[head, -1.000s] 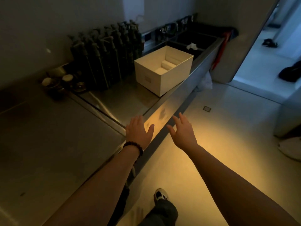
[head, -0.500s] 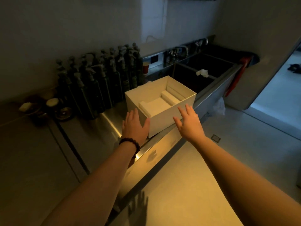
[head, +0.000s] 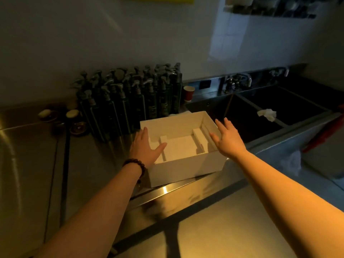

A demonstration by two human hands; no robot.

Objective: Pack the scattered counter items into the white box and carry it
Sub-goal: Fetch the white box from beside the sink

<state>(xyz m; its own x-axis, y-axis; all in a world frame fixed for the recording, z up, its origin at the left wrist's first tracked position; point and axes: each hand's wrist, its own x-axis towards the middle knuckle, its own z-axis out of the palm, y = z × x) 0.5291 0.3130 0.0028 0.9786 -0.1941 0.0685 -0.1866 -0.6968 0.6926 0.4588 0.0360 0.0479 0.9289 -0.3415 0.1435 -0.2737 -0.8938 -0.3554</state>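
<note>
The white box (head: pixel 186 169) stands open-topped near the front edge of the steel counter (head: pixel 89 170), with white foam inserts (head: pixel 181 146) lying in its bottom. My left hand (head: pixel 146 148), a dark bead bracelet on its wrist, hovers flat with fingers apart over the box's left rim. Over the right rim, my right hand (head: pixel 227 139) is spread the same way. Neither hand holds anything, and whether they touch the rims is unclear. Behind the box stands a dense group of dark pump bottles (head: pixel 130 101).
Small round tins (head: pixel 74 121) sit at the left of the bottles. A red paper cup (head: pixel 188 93) stands by the backsplash. To the right lie a double sink (head: pixel 270 116) with taps and a crumpled white cloth (head: pixel 267 114). The floor is below the counter edge.
I have come closer to the box. Both hands moved forward from in front of it to over its left and right rims, still spread and holding nothing.
</note>
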